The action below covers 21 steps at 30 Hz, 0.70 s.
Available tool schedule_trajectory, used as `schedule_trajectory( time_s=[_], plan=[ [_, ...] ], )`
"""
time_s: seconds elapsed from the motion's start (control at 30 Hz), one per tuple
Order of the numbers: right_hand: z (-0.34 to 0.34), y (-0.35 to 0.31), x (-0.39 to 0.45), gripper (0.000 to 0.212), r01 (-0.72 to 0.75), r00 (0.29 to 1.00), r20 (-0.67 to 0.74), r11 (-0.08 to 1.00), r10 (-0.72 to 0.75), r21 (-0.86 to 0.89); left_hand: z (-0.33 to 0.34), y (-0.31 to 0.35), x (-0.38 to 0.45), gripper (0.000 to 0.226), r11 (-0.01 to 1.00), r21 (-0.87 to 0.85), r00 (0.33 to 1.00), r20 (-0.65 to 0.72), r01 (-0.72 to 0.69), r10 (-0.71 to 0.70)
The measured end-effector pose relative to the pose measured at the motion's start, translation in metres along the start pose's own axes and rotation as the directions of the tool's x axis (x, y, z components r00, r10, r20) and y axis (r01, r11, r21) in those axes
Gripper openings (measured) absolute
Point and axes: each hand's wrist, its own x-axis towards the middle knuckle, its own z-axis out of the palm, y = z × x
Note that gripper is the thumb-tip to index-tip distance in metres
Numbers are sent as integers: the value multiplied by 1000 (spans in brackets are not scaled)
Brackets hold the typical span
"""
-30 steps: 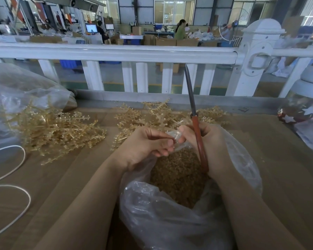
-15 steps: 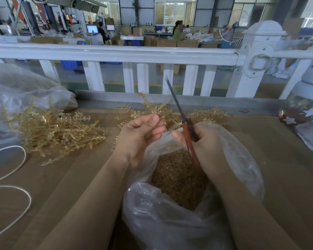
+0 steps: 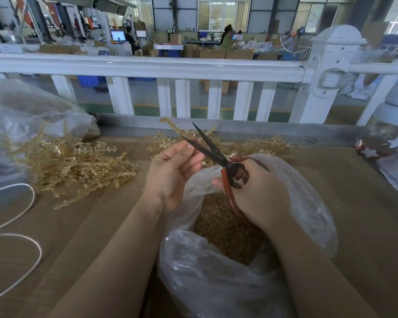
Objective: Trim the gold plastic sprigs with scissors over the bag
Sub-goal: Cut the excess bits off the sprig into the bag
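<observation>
A brown work table (image 3: 354, 226) runs up to a white railing (image 3: 147, 67) at its far edge; a clear plastic bag (image 3: 216, 283) sits open at the near middle, its mouth showing a mass of gold trimmings (image 3: 221, 226) inside; a second clear bag (image 3: 21, 115) slumps at the far left, and beside it lies a heap of gold plastic sprigs (image 3: 71, 166), with a smaller heap (image 3: 262, 145) past the hands; a white cord (image 3: 21, 260) loops at the left edge; above the open bag the right hand (image 3: 260, 193) grips the red handles of the scissors (image 3: 225, 161), blades parted and pointing up-left; the left hand (image 3: 172, 168) pinches one sprig (image 3: 177, 128) just beside the blades, its stem rising past the blade tips.
</observation>
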Motion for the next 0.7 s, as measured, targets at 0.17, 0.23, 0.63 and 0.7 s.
schedule_trajectory(
  time_s=[0.17,0.23,0.63,0.7],
  plan=[
    [-1,-4,-2,50,7,1000,-9,1000,-7,-24,0,-1,0,20,996,-76,998,16,55,-54],
    [-2,-4,-3,51,7,1000,-15,999,-7,-50,1,-1,-1,17,995,-69,997,33,67,-65],
    [-1,-3,-2,46,20,999,-25,997,-22,-76,1,-1,-2,17,996,-41,995,55,81,-79],
    [-1,-3,-3,47,30,998,-52,996,-35,-86,1,0,-2,17,996,-42,995,56,81,-78]
  ],
)
